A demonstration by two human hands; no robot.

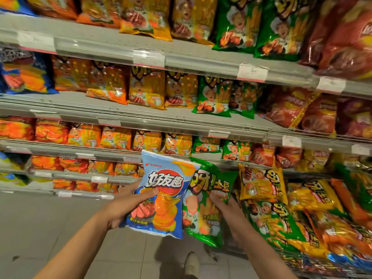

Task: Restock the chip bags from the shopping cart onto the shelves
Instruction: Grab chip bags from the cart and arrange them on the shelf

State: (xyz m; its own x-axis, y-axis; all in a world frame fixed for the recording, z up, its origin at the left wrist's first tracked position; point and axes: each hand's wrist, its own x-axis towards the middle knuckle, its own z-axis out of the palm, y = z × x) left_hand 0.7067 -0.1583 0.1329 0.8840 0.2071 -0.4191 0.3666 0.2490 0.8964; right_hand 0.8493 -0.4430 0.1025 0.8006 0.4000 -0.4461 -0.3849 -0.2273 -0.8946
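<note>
Here, a person facing stocked shelves [181,61] holds two bags w/ curled fingers, left hand [128,202] gripping a blue chip bag [163,194], right hand [225,208] a green chip bag [203,200] beside the cart's heaped bags [298,214] at right; either slick bag could slip.

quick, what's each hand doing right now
Left hand: grips the blue bag.
Right hand: grips the green bag.

A blue chip bag [161,196] with red logo adjoins a green chip bag [203,214].
</note>
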